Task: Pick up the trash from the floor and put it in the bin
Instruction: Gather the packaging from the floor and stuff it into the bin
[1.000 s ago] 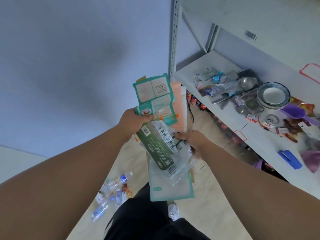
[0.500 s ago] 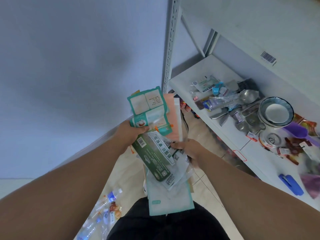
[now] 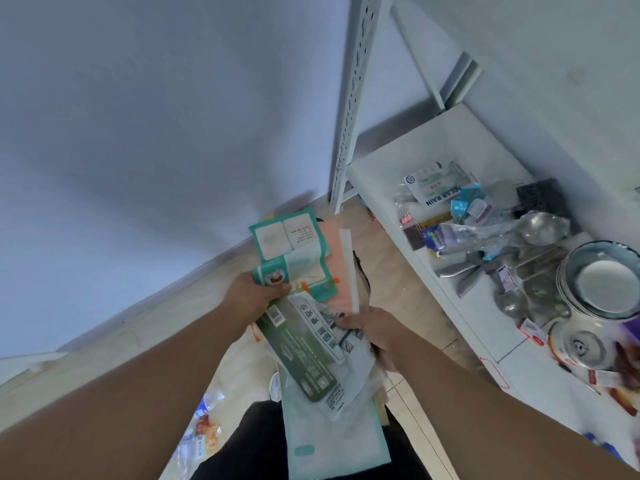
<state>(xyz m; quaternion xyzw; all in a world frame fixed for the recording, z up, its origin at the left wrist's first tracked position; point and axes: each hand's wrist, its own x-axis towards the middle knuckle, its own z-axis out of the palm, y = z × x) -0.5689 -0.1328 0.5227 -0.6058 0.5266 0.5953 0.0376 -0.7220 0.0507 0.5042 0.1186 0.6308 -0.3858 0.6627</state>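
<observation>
- The person's left hand [image 3: 254, 294] is closed tight on a teal wrapper [image 3: 291, 252]. The wrapper sticks up from the hand, and a pink sheet [image 3: 337, 268] sits just behind it.
- The right hand [image 3: 375, 329] is closed too. Its thumb presses on a white wrapper with big black print [image 3: 323, 332].
- A dark green packet [image 3: 301, 358] lies slanted between the two hands, touching both bundles.
- A big pale bag with a teal edge [image 3: 332, 441] hangs down under the rest, in front of the person's black trousers [image 3: 256, 445].
- So all this trash is up in the hands, off the floor.
- More trash is on the floor [image 3: 398, 289] at the lower left: clear plastic bottles [image 3: 202, 431], too blurry to count.
- To the right stands a white shelf [image 3: 384, 174]. It holds a stack of bowls [image 3: 604, 285], shiny spoons [image 3: 540, 228] and small packets.
- I cannot see a bin anywhere.
</observation>
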